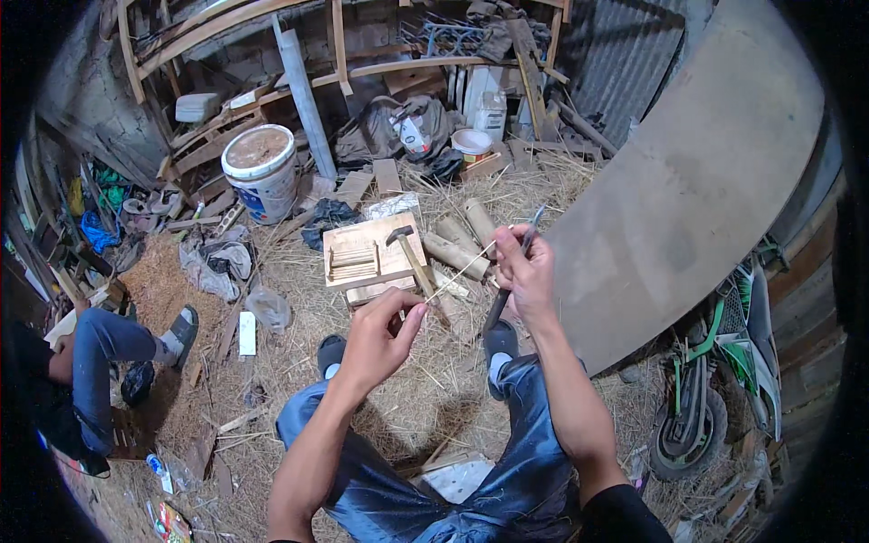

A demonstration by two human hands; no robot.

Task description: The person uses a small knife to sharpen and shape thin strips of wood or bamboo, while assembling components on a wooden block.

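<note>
A thin pale stick (462, 271) slants between my hands over the straw floor. My left hand (378, 337) pinches its lower end between thumb and fingertips. Its upper end meets the thumb of my right hand (528, 270), which is closed around a knife (495, 310). The dark handle hangs below that fist, and a narrow blade points up above it. Just beyond the stick, a hammer (412, 258) leans across a wooden board (386, 233). Several thin sticks (353, 263) lie in a row on the board. Cut bamboo pieces (453, 256) rest to its right.
A white bucket (260, 167) stands at the far left, and a small tub (472, 143) sits farther back. A large sheet panel (688, 181) leans along the right, above a green-and-white motorbike (724, 353). Another person's leg (122, 357) is at the left.
</note>
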